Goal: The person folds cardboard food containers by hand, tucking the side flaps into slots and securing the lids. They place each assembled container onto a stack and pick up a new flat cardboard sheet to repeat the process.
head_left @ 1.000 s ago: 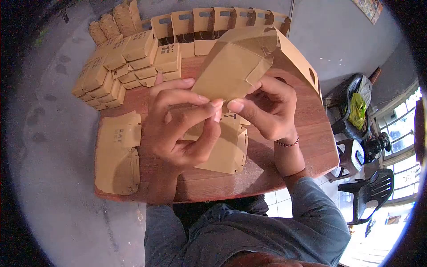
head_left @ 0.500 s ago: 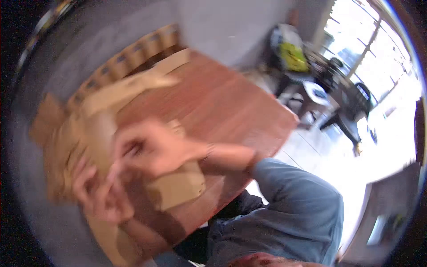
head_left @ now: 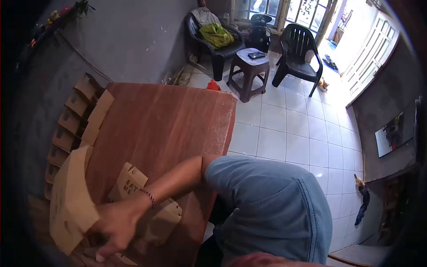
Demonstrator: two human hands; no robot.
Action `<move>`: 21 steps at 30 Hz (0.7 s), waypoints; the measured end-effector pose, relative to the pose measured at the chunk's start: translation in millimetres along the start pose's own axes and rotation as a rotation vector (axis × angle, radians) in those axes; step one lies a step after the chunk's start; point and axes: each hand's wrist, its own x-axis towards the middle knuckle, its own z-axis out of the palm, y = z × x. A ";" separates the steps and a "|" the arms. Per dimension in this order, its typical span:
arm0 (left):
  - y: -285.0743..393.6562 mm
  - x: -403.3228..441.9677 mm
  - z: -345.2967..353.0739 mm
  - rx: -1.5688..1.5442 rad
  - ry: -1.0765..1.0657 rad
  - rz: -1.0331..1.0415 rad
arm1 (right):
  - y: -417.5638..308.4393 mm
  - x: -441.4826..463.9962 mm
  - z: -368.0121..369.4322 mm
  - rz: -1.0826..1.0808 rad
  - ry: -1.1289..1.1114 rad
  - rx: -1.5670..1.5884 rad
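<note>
The cardboard box (head_left: 71,191) is at the left of the desk (head_left: 173,118), the right hand (head_left: 116,224) against its lower edge; whether either grip, the dim left hand (head_left: 84,260) included, is closed, I cannot tell.

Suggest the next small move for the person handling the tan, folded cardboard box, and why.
I'd probably turn the gaze left and down before folding further: the tan, folded cardboard box sits near the view's dim left edge, and the bare right hand is at its lower end, its grip unclear.
</note>
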 end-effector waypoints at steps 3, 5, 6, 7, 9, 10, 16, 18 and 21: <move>-22.0 -8.5 -9.8 0.140 0.003 0.018 | -3.2 -0.5 -3.4 -0.058 0.014 0.015; -32.4 -16.2 -17.3 0.241 0.011 0.025 | -4.7 2.0 -4.6 -0.050 -0.002 0.121; -37.4 -21.0 -22.4 0.294 0.018 0.027 | -0.3 3.0 -2.0 -0.150 0.075 -0.020; -39.5 -26.4 -27.3 0.350 0.027 0.027 | 3.1 3.7 0.9 -0.249 0.152 -0.158; -29.2 -32.4 -28.2 0.420 0.048 0.018 | -11.3 -4.3 -10.0 -0.230 0.163 -0.304; -19.4 -29.7 -17.2 0.296 0.005 -0.048 | -7.9 -8.6 -15.9 -0.126 -0.082 -0.438; -3.5 -38.3 -1.6 0.186 -0.108 -0.013 | 25.0 -15.1 -24.3 0.104 -0.322 -0.238; -2.2 -35.2 2.1 0.064 -0.123 -0.040 | 28.1 -24.9 -22.0 0.033 -0.222 -0.203; 15.1 -21.0 20.0 0.168 -0.037 0.020 | 29.0 -31.9 -34.4 0.005 -0.385 -0.378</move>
